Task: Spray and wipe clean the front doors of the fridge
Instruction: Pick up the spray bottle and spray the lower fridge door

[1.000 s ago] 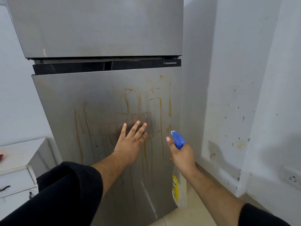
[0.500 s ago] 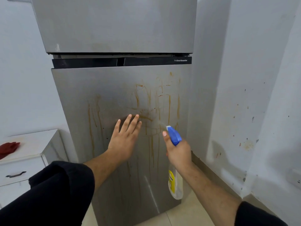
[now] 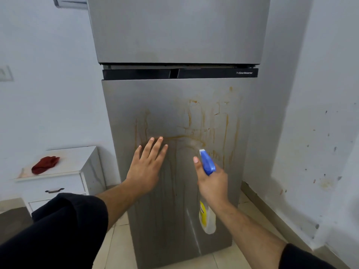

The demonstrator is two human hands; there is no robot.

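There is one fridge [image 3: 213, 73] with two doors, a top door [image 3: 178, 30] and a bottom door [image 3: 171, 105]. There are two hands, the left hand [image 3: 144, 169] and the right hand [image 3: 212, 183]. There is one spray bottle [image 3: 207, 162]. On the left is one white cabinet [image 3: 77, 160] with one red cloth [image 3: 45, 165] and maybe two drawers [image 3: 66, 182].

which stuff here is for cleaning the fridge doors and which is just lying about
For the job: spray bottle in the right hand; left hand flat on the stained lower door; upper door; red cloth, likely for wiping.
Lying about: white drawer unit; wall switch plate.
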